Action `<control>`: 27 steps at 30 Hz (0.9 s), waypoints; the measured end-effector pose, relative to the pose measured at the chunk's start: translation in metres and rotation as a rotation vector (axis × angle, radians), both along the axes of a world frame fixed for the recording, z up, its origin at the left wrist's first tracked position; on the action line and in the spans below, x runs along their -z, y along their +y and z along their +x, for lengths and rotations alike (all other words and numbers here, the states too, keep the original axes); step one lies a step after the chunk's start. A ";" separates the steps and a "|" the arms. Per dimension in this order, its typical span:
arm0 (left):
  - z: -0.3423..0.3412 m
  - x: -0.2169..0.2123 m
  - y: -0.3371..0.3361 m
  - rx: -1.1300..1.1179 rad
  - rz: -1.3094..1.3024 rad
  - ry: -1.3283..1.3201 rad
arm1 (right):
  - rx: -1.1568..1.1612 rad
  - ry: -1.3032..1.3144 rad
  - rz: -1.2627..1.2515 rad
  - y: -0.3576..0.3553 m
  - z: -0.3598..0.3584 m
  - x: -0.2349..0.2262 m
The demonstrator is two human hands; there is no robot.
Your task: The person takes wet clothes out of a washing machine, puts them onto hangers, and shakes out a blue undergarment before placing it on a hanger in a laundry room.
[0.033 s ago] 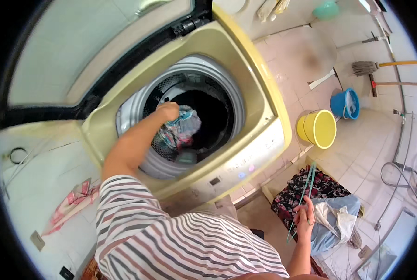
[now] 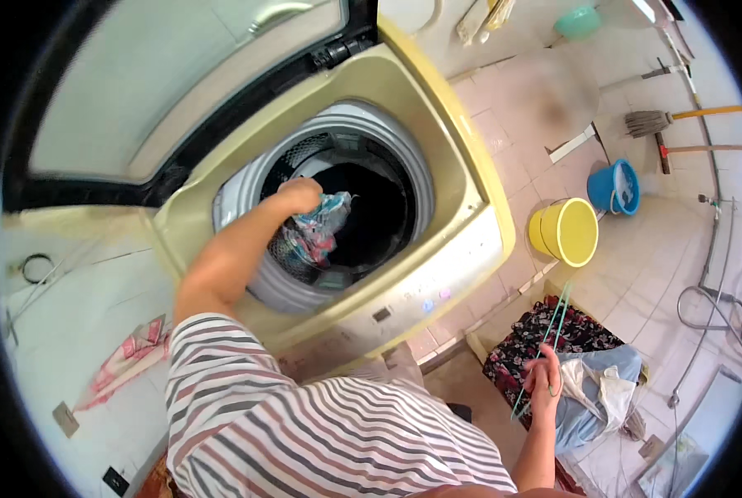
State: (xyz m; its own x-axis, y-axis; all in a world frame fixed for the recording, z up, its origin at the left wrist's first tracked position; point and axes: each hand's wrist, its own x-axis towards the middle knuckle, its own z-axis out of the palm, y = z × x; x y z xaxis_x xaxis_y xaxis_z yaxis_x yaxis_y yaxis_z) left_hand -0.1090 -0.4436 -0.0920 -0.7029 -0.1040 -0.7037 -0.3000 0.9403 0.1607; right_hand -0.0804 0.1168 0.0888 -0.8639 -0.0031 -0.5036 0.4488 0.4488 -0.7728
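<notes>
Inside the drum of an open top-loading washing machine, my left hand is closed on a patterned cloth in blue, white and pink. The cloth hangs down against the drum's perforated wall. Dark fabric appears to fill the bottom of the drum, though its shape is lost in shadow. Off to the right, my right hand holds a thin green clothes hanger. Below that hand lie a black floral cloth and a pale blue garment with white fabric on it.
The machine's lid stands raised on the left. A yellow bucket and a blue bucket stand on the tiles at right. A mop is by the right wall, above a looped hose. A pink-and-white cloth is at left.
The patterned cloth looks narrower and more gathered under my left hand. In my right hand, the hanger has tilted slightly to the right. The view has shifted a little.
</notes>
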 end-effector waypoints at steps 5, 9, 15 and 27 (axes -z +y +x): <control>0.011 -0.220 0.021 -0.188 0.434 0.361 | -0.232 0.199 -0.090 -0.009 -0.021 -0.035; 0.014 -0.386 0.076 -0.267 0.680 0.554 | -0.373 0.435 -0.154 -0.029 -0.044 -0.082; 0.018 -0.575 0.197 0.196 0.700 0.945 | -0.404 0.794 -0.188 -0.051 -0.063 -0.194; -0.071 -0.648 0.284 0.367 0.537 1.319 | -0.246 0.706 0.173 0.093 -0.122 -0.229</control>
